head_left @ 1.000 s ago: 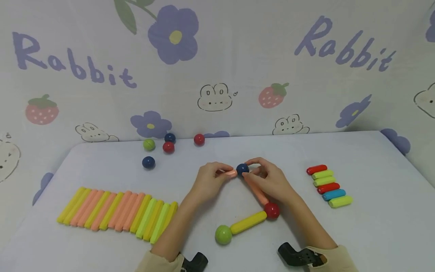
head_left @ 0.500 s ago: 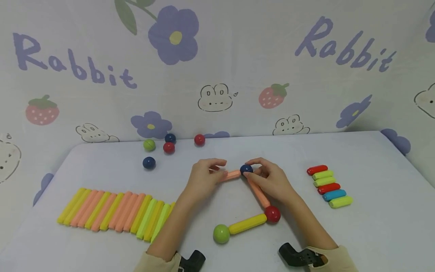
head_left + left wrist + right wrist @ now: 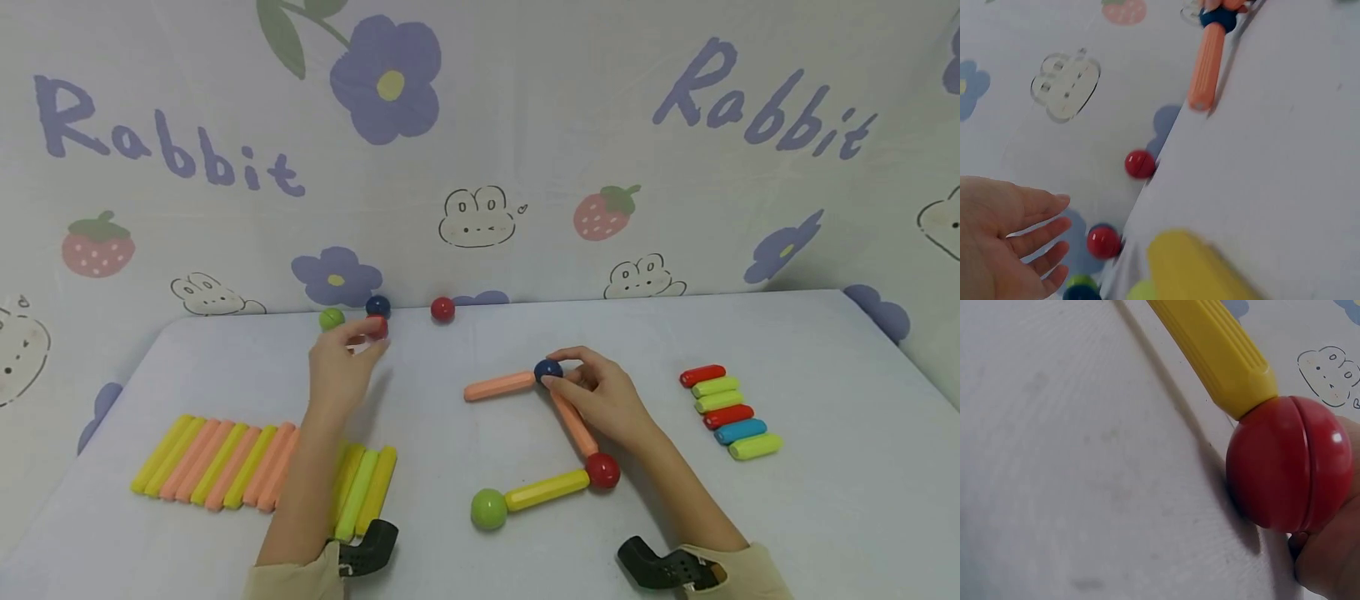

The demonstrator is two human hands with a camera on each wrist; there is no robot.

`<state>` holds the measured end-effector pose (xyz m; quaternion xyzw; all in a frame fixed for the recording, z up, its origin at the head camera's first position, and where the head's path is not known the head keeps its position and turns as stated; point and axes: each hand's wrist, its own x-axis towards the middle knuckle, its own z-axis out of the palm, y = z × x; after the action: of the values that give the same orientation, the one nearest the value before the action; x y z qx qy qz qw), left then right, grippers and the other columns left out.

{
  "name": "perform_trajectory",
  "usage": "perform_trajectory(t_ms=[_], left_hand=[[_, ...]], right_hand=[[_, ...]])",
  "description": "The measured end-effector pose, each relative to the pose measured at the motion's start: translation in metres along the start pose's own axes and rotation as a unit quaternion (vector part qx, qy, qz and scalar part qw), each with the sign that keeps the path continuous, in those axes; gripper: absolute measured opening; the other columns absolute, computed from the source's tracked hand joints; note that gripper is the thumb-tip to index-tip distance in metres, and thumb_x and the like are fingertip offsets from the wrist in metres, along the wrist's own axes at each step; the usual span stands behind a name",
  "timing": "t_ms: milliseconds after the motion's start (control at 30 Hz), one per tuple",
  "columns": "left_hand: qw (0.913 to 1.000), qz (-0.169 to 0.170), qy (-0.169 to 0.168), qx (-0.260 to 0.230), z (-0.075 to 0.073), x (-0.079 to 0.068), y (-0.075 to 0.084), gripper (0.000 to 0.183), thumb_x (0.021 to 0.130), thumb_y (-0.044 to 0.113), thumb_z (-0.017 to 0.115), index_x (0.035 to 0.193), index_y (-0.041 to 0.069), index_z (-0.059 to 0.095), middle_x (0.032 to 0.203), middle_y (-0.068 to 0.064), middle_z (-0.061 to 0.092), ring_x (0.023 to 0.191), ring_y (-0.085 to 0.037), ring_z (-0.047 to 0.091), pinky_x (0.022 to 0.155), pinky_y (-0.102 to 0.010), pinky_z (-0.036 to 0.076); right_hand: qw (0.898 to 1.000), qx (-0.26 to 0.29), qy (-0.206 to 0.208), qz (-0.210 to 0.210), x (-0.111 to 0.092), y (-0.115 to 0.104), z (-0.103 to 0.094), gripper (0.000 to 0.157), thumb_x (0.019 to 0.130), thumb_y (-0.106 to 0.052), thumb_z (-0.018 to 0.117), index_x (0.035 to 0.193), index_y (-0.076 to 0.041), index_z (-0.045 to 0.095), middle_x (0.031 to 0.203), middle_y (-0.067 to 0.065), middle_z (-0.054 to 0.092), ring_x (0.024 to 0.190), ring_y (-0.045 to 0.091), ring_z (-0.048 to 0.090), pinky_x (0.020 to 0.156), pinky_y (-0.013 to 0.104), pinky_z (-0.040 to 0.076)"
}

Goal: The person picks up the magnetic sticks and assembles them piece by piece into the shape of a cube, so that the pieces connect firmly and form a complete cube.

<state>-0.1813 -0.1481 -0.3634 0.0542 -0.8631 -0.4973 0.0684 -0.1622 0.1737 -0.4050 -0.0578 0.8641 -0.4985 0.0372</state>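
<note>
My right hand (image 3: 603, 396) pinches a dark blue ball (image 3: 548, 370) between thumb and fingers. From that ball, one orange stick (image 3: 498, 386) points left with its far end bare. A second orange stick (image 3: 574, 425) runs down to a red ball (image 3: 603, 471), followed by a yellow stick (image 3: 547, 491) and a green ball (image 3: 489, 509). My left hand (image 3: 341, 367) reaches over the loose balls at the back. In the left wrist view its fingers (image 3: 1038, 237) are spread and hold nothing, just short of a loose red ball (image 3: 1104, 242).
Another red ball (image 3: 443, 310), a blue ball (image 3: 378, 307) and a green ball (image 3: 332, 318) lie along the back edge. Yellow, orange and green sticks (image 3: 217, 458) line up at left, partly behind the left arm. Short coloured sticks (image 3: 738, 431) lie at right.
My left hand has let go of the orange stick, now joined to the blue ball, and moved left and back to the loose balls. My right hand stays on the blue ball.
</note>
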Motion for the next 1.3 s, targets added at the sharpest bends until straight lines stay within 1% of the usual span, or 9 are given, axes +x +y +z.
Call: perform_trajectory(t_ms=[167, 267, 367, 600, 800, 933, 1033, 1167, 1300], left_hand=[[0.9976, -0.052, 0.040, 0.021, -0.020, 0.002, -0.015, 0.040, 0.103, 0.008, 0.064, 0.142, -0.001, 0.063, 0.150, -0.024, 0.055, 0.140, -0.041, 0.047, 0.119, -0.054, 0.040], [0.9950, -0.078, 0.056, 0.028, -0.025, 0.003, -0.023, 0.040, 0.103, 0.008, 0.064, 0.141, -0.001, 0.064, 0.152, -0.025, 0.054, 0.141, -0.042, 0.046, 0.119, -0.056, 0.039], [0.9930, -0.099, 0.057, 0.031, -0.027, 0.003, -0.028, 0.039, 0.103, 0.007, 0.063, 0.141, -0.002, 0.064, 0.152, -0.025, 0.053, 0.140, -0.043, 0.046, 0.120, -0.054, 0.040], [0.9933, -0.109, 0.022, 0.034, -0.027, 0.002, -0.029, 0.039, 0.103, 0.007, 0.065, 0.140, -0.004, 0.063, 0.147, -0.028, 0.055, 0.135, -0.043, 0.054, 0.118, -0.052, 0.046], [0.9930, -0.113, -0.010, 0.033, -0.022, 0.000, -0.018, 0.041, 0.102, 0.012, 0.068, 0.140, -0.004, 0.064, 0.142, -0.027, 0.060, 0.130, -0.042, 0.058, 0.115, -0.050, 0.049], [0.9933, -0.097, -0.052, 0.034, -0.018, -0.003, -0.005, 0.041, 0.102, 0.017, 0.070, 0.139, -0.001, 0.066, 0.140, -0.025, 0.063, 0.130, -0.040, 0.056, 0.115, -0.051, 0.047], [0.9923, -0.086, -0.087, 0.020, -0.013, -0.006, 0.004, 0.041, 0.102, 0.018, 0.071, 0.138, -0.001, 0.067, 0.140, -0.023, 0.063, 0.129, -0.039, 0.058, 0.115, -0.051, 0.048], [0.9884, -0.077, -0.131, 0.002, -0.003, -0.009, 0.012, 0.040, 0.101, 0.019, 0.073, 0.136, 0.000, 0.068, 0.139, -0.021, 0.064, 0.121, -0.036, 0.066, 0.112, -0.047, 0.052], [0.9832, -0.065, -0.170, -0.001, 0.009, -0.009, 0.016, 0.039, 0.100, 0.020, 0.074, 0.135, 0.003, 0.070, 0.137, -0.018, 0.066, 0.115, -0.032, 0.071, 0.109, -0.044, 0.054]], right_hand=[[1.000, 0.007, 0.002, 0.002, 0.000, 0.000, 0.000, 0.038, 0.102, -0.023, 0.069, 0.137, -0.007, 0.063, 0.090, 0.009, 0.066, 0.075, 0.018, 0.055, 0.061, 0.023, 0.043], [1.000, 0.008, 0.004, 0.001, 0.000, 0.000, 0.000, 0.039, 0.103, -0.022, 0.069, 0.138, -0.007, 0.063, 0.090, 0.009, 0.066, 0.075, 0.019, 0.055, 0.061, 0.023, 0.043], [1.000, 0.010, 0.005, 0.001, 0.000, 0.001, 0.000, 0.039, 0.103, -0.023, 0.069, 0.138, -0.008, 0.063, 0.089, 0.008, 0.066, 0.075, 0.019, 0.054, 0.061, 0.023, 0.043], [1.000, 0.027, 0.006, 0.002, -0.002, -0.001, 0.000, 0.038, 0.103, -0.023, 0.068, 0.138, -0.009, 0.063, 0.090, 0.009, 0.066, 0.075, 0.019, 0.054, 0.060, 0.023, 0.043], [1.000, 0.029, 0.008, 0.003, -0.001, 0.000, -0.001, 0.038, 0.103, -0.023, 0.068, 0.139, -0.009, 0.063, 0.089, 0.008, 0.065, 0.075, 0.019, 0.052, 0.059, 0.023, 0.040], [0.999, 0.032, 0.007, 0.006, 0.000, 0.000, -0.001, 0.039, 0.103, -0.024, 0.068, 0.139, -0.010, 0.063, 0.088, 0.007, 0.064, 0.075, 0.019, 0.052, 0.058, 0.023, 0.040], [0.999, 0.033, 0.006, 0.011, 0.000, -0.001, -0.001, 0.039, 0.104, -0.025, 0.067, 0.140, -0.010, 0.062, 0.090, 0.009, 0.065, 0.075, 0.020, 0.053, 0.059, 0.023, 0.041], [0.999, 0.030, 0.009, 0.018, 0.000, -0.001, -0.002, 0.040, 0.104, -0.025, 0.066, 0.141, -0.011, 0.062, 0.095, 0.010, 0.067, 0.078, 0.021, 0.054, 0.061, 0.023, 0.043], [0.999, 0.032, 0.007, 0.023, 0.000, -0.001, -0.002, 0.041, 0.105, -0.026, 0.065, 0.142, -0.011, 0.061, 0.097, 0.010, 0.067, 0.081, 0.021, 0.054, 0.063, 0.023, 0.045]])
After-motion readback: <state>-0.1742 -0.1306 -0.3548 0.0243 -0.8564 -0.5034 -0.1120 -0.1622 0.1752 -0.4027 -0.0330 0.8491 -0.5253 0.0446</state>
